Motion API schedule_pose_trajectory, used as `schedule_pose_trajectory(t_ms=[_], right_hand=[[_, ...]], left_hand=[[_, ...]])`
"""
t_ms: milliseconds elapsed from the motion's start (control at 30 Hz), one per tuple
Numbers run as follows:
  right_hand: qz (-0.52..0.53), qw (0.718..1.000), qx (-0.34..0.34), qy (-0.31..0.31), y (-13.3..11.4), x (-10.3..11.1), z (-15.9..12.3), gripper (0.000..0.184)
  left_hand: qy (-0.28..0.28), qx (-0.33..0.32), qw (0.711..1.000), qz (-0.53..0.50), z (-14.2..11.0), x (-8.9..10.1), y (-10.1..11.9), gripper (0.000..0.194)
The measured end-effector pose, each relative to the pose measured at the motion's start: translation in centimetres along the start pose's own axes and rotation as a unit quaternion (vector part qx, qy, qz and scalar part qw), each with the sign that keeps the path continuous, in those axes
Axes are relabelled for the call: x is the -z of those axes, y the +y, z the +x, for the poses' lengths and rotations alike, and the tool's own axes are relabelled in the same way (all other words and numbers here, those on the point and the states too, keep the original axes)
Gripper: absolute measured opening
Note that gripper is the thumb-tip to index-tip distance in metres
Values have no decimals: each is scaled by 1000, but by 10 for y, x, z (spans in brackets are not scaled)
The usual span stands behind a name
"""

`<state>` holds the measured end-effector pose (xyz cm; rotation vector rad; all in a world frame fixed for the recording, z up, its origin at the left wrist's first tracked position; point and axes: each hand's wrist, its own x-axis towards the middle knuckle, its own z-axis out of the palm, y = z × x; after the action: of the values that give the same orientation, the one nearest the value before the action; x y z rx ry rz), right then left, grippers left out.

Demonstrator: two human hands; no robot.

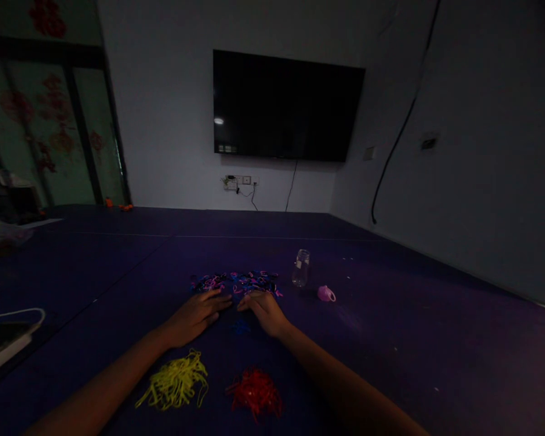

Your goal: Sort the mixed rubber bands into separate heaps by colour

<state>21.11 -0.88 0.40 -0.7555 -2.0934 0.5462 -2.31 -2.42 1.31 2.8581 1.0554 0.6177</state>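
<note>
Both my hands rest side by side on a dark purple surface (pixel 390 339). My left hand (pixel 195 316) lies flat with fingers stretched toward a heap of mixed pink, blue and dark rubber bands (pixel 236 282). My right hand (pixel 262 310) has its fingers bent down at the near edge of that heap; whether they hold a band is not visible. A small patch of blue bands (pixel 241 327) lies between my wrists. Nearer to me sit a yellow pile of bands (pixel 177 381) and a red pile (pixel 255 392).
A small clear bottle (pixel 301 267) stands right of the heap, with a pink lid (pixel 326 293) beside it. A dark television (pixel 286 106) hangs on the far wall. A white-edged object (pixel 9 339) lies at the left. The room is dim.
</note>
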Motion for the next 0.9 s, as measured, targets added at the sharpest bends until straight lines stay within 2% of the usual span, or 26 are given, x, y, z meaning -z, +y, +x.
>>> schedule_pose_trajectory(t_ms=[100, 200, 367, 467, 567, 733, 900], right_hand=[[37, 999, 11, -20, 0, -2, -1, 58], [27, 999, -7, -27, -1, -2, 0, 60], [-113, 993, -18, -6, -3, -2, 2, 50], [-190, 981, -13, -24, -4, -4, 3, 44], [-237, 970, -17, -50, -5, -7, 2, 40], [-257, 964, -18, -67, -10, -6, 2, 37], [-218, 975, -17, -36, -9, -3, 3, 38]], left_hand=[[-20, 4, 1000, 0, -1, 2, 3, 38], [-31, 14, 999, 9, 0, 1, 2, 37], [16, 58, 997, 58, -1, -6, -7, 40], [25, 97, 992, 81, -2, -11, -13, 45], [37, 109, 989, 96, -3, -16, -18, 46], [48, 109, 988, 97, -4, -20, -23, 46], [69, 91, 990, 79, -5, -21, -26, 43]])
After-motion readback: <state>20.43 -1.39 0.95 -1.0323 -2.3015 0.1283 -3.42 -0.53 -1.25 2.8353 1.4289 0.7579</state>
